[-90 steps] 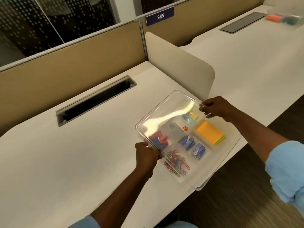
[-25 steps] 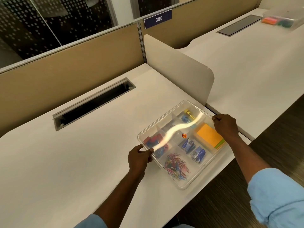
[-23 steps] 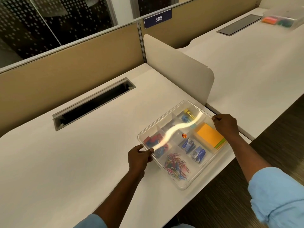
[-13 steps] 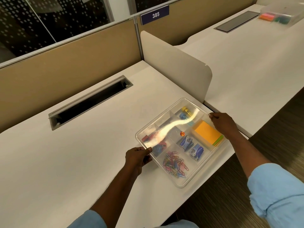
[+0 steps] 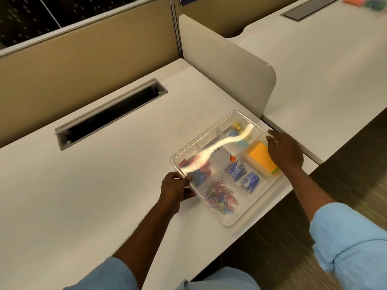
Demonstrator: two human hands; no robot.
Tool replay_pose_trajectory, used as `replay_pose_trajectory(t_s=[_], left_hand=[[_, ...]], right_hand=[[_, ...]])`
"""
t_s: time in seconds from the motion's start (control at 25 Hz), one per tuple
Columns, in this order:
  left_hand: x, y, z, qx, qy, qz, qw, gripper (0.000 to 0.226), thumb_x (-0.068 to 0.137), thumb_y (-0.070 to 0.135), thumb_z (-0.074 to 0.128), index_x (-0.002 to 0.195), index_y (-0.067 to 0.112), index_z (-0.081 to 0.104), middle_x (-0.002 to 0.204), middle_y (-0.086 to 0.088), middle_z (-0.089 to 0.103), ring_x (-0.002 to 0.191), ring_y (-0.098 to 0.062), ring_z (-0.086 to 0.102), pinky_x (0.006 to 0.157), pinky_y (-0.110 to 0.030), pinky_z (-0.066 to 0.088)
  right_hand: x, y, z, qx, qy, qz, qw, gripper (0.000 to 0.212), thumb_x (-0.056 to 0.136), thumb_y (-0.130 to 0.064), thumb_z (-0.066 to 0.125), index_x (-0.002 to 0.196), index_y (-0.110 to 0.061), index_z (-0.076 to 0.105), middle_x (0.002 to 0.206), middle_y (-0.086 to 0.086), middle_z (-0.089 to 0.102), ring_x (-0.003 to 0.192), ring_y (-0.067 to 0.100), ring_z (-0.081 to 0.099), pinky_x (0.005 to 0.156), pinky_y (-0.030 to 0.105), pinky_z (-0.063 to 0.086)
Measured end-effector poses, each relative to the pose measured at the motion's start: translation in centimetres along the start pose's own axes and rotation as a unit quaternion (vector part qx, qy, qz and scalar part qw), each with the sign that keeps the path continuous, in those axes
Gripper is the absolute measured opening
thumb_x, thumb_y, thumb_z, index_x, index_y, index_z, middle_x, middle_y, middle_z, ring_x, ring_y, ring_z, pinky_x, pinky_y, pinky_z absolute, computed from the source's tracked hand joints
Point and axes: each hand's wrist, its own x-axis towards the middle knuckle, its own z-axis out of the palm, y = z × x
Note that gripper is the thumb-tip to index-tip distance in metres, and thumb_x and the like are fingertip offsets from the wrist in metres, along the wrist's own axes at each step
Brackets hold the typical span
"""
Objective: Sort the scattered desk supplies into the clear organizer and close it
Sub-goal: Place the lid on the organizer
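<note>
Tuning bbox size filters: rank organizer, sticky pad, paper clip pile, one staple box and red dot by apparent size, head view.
1. clear organizer
2. orange sticky pad and paper clip pile: look alike; right hand covers part of the pad
3. staple box
4. red dot

organizer (image 5: 227, 224): I see it on the desk (image 5: 100, 197), by the front edge, just before the divider panel (image 5: 226, 65)
paper clips (image 5: 221, 197): nearest compartment
staple boxes (image 5: 243, 175): two, next compartment right of the paper clips
sticky notes (image 5: 259, 158): right compartment, partly under my right hand (image 5: 284, 151)
left hand (image 5: 173, 190): grips the organizer's left rim
cable slot (image 5: 111, 114): in the desk, behind and left of the organizer
second desk (image 5: 324, 70): right of the divider panel
</note>
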Motion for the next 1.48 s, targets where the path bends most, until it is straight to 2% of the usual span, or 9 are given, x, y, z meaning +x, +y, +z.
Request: replay_pose_trajectory(t_s=[0.16, 0.4, 0.56, 0.72, 0.88, 1.08, 1.24, 1.36, 1.48], left_hand=[[-0.7, -0.5, 1.0, -0.003, 0.013, -0.008, 1.000, 0.012, 0.092, 0.016, 0.057, 0.094, 0.011, 0.047, 0.087, -0.019, 0.059, 0.066, -0.031, 0.063, 0.051, -0.035, 0.056], [-1.6, -1.0, 2.1, 0.008, 0.027, -0.022, 0.999, 0.022, 0.097, 0.027, 0.046, 0.109, 0.009, 0.047, 0.102, -0.019, 0.059, 0.073, -0.030, 0.065, 0.046, -0.030, 0.054], [-1.8, -1.4, 2.8, 0.003, 0.051, -0.052, 0.997, 0.037, 0.097, 0.034, 0.045, 0.117, 0.004, 0.052, 0.108, -0.022, 0.063, 0.083, -0.034, 0.066, 0.059, -0.038, 0.058], [-2.4, -2.3, 2.8, -0.043, 0.066, -0.044, 0.996, 0.039, 0.095, 0.040, 0.046, 0.107, 0.005, 0.058, 0.099, -0.018, 0.067, 0.080, -0.031, 0.068, 0.063, -0.036, 0.057], [-3.4, -3.0, 3.5, -0.044, 0.056, -0.032, 0.997, 0.038, 0.096, 0.045, 0.040, 0.087, 0.015, 0.060, 0.090, -0.012, 0.068, 0.081, -0.028, 0.068, 0.063, -0.034, 0.056], [-6.0, -5.3, 3.9, 0.026, -0.066, -0.075, 0.995, 0.024, 0.081, 0.016, 0.071, 0.096, 0.001, 0.059, 0.096, -0.018, 0.071, 0.085, -0.031, 0.071, 0.067, -0.037, 0.059], [-6.7, -5.9, 4.1, 0.004, -0.125, -0.111, 0.986, 0.023, 0.072, -0.009, 0.072, 0.090, -0.001, 0.061, 0.088, -0.016, 0.072, 0.079, -0.033, 0.072, 0.062, -0.036, 0.060], [-6.0, -5.6, 3.7, -0.011, -0.145, -0.128, 0.981, 0.032, 0.071, -0.013, 0.071, 0.099, -0.005, 0.059, 0.095, -0.019, 0.071, 0.082, -0.036, 0.072, 0.061, -0.035, 0.060], [-5.6, -5.9, 3.4, -0.017, -0.170, -0.124, 0.978, 0.036, 0.070, -0.015, 0.070, 0.103, -0.003, 0.061, 0.096, -0.018, 0.073, 0.087, -0.037, 0.071, 0.064, -0.036, 0.060]], right_hand=[[-0.6, -0.2, 0.2, -0.063, 0.100, 0.051, 0.992, 0.046, 0.089, -0.049, 0.050, 0.101, -0.007, 0.068, 0.099, 0.016, 0.070, 0.092, 0.033, 0.064, 0.076, 0.033, 0.043], [-0.4, -1.3, -0.3, -0.056, 0.150, 0.214, 0.964, 0.051, 0.096, -0.045, 0.033, 0.112, -0.002, 0.054, 0.113, 0.019, 0.060, 0.103, 0.035, 0.057, 0.087, 0.047, 0.044], [0.4, -0.2, -1.0, 0.075, 0.092, 0.247, 0.962, 0.042, 0.097, -0.035, 0.040, 0.106, 0.001, 0.060, 0.106, 0.018, 0.064, 0.097, 0.032, 0.060, 0.072, 0.032, 0.041], [1.5, 1.8, -3.5, 0.183, -0.075, 0.266, 0.944, 0.032, 0.093, -0.035, 0.049, 0.088, -0.006, 0.062, 0.087, 0.011, 0.060, 0.081, 0.021, 0.053, 0.067, 0.027, 0.039], [-0.9, 3.7, -4.9, 0.268, -0.083, 0.319, 0.905, 0.034, 0.084, -0.046, 0.062, 0.087, -0.012, 0.064, 0.080, -0.001, 0.060, 0.079, 0.015, 0.055, 0.070, 0.029, 0.043], [-3.3, 4.4, -5.2, 0.454, -0.081, 0.374, 0.805, 0.021, 0.080, -0.036, 0.072, 0.085, -0.016, 0.067, 0.083, -0.001, 0.062, 0.075, 0.011, 0.055, 0.060, 0.023, 0.046], [-3.9, 4.4, -5.2, 0.541, -0.093, 0.363, 0.753, 0.014, 0.080, -0.021, 0.073, 0.091, -0.014, 0.066, 0.095, 0.004, 0.064, 0.085, 0.018, 0.056, 0.058, 0.024, 0.052], [-3.8, 4.2, -5.0, 0.553, -0.091, 0.359, 0.747, 0.007, 0.086, -0.017, 0.066, 0.092, -0.015, 0.067, 0.098, 0.003, 0.065, 0.086, 0.020, 0.056, 0.055, 0.023, 0.053], [-3.7, 3.6, -4.6, 0.505, -0.092, 0.347, 0.785, 0.008, 0.092, -0.020, 0.059, 0.093, -0.017, 0.066, 0.100, 0.002, 0.065, 0.085, 0.021, 0.058, 0.056, 0.027, 0.053]])
